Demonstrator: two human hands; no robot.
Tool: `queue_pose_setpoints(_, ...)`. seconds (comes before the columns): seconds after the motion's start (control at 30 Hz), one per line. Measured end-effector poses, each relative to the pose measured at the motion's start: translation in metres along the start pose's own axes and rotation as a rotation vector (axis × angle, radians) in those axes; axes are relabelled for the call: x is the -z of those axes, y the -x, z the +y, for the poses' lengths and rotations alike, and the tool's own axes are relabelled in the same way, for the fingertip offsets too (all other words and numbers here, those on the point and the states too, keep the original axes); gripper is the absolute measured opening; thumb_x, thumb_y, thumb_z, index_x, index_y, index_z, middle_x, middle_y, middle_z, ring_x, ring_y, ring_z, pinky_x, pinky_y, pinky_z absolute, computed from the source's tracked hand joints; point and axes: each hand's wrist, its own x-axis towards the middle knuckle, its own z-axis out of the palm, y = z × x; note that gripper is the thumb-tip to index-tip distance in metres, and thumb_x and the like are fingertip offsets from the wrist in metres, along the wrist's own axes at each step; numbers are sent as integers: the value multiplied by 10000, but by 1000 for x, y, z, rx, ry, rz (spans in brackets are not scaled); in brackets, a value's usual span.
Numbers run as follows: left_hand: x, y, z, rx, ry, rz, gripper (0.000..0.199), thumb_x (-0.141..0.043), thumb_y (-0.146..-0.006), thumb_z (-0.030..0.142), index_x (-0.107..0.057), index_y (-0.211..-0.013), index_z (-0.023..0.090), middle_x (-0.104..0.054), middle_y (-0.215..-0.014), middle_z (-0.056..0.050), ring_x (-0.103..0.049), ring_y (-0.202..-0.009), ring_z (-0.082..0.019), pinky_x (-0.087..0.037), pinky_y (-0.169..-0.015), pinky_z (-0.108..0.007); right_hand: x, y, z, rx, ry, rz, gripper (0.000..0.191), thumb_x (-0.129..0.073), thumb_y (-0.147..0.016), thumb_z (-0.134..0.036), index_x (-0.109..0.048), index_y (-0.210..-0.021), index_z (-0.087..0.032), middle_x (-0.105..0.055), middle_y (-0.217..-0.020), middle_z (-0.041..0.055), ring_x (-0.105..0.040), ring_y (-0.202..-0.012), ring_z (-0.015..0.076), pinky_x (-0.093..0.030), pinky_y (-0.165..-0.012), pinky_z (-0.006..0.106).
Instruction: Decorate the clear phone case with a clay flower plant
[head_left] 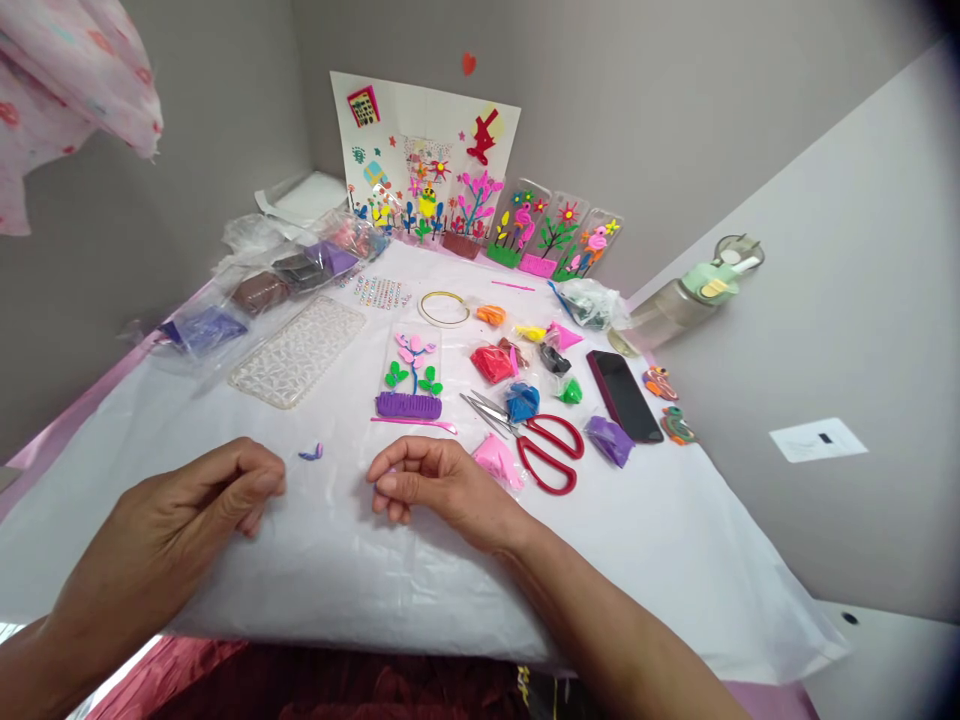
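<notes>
My left hand hovers over the left front of the white-covered table, fingers curled in against the thumb; whatever they may hold is hidden. My right hand is closed in a loose pinch, with a hint of lilac at the fingertips too small to name. Between the two hands lies a small purple and pink piece of clay. Just beyond my right hand is a clear phone case decorated with a pink clay flower, green leaves and a purple clay base. A thin pink stick lies along its near edge.
Red-handled scissors lie right of my right hand, among pink clay, blue clay and red clay. Farther right are a phone and a bottle. A textured clear case lies left; decorated cases stand behind.
</notes>
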Motion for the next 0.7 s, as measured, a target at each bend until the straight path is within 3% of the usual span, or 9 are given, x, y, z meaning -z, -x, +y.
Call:
queue_pose_setpoints(0.1,1,2,-1,38,112,-28,452,-651,-882,750,-767,-921,315,-799,-971,45,-724,-950,-202,-526,-852,-209,-1,-2,1,-4,-18,13,457,-1002,-687,-497,-781,-927,-177,-757,-811,-12,-641,-684,98,-514,-715,251)
queue_pose_setpoints(0.2,0,1,-3,50,157,-51,445,-724,-822,757,-776,-956,336,-799,-1092,52,-721,-1033,-207,-528,-930,-195,-1,-1,0,-13,-7,3,487,-990,-685,-553,-771,-909,-180,-744,-770,-18,-627,-650,104,-502,-676,256)
queue_pose_setpoints(0.27,0,0,-1,90,136,-36,444,-741,-798,755,-759,-948,337,-790,-1034,73,-715,-977,-184,-520,-863,-168,-1,0,-1,-16,26,-20,511,-936,-735,-631,-748,-873,-177,-718,-718,-24,-599,-608,96,-478,-639,250)
queue_pose_setpoints(0.37,2,1,9,89,65,-1,456,-678,-832,744,-688,-792,290,-708,-785,82,-638,-753,-149,-480,-688,-167,-1,1,-3,-3,88,-36,552,-852,-798,-707,-702,-782,-176,-666,-655,-34,-557,-579,87,-440,-609,243)
queue_pose_setpoints(0.43,3,1,13,59,23,21,490,-605,-887,708,-605,-687,261,-582,-638,78,-535,-618,-127,-431,-600,-172,-1,1,-3,-1,100,-22,557,-850,-798,-711,-688,-776,-179,-654,-647,-40,-545,-577,86,-429,-604,243)
queue_pose_setpoints(0.5,4,1,11,52,16,46,468,-591,-904,677,-599,-692,260,-554,-631,82,-515,-606,-116,-417,-590,-165,-2,0,-2,-13,87,-3,543,-892,-763,-681,-698,-827,-178,-657,-655,-47,-547,-582,86,-427,-607,242)
queue_pose_setpoints(0.6,2,-2,0,55,66,38,384,-677,-862,682,-722,-872,301,-739,-897,93,-672,-862,-141,-482,-781,-139,-2,-1,-1,-34,63,10,552,-946,-711,-634,-713,-910,-175,-671,-672,-52,-557,-587,85,-428,-615,243)
queue_pose_setpoints(0.7,0,-3,-9,43,114,3,414,-706,-843,712,-773,-979,327,-798,-1115,59,-717,-1084,-218,-510,-1000,-205,-1,-1,-1,-44,61,5,552,-953,-701,-625,-715,-918,-177,-684,-682,-49,-563,-590,86,-431,-622,247)
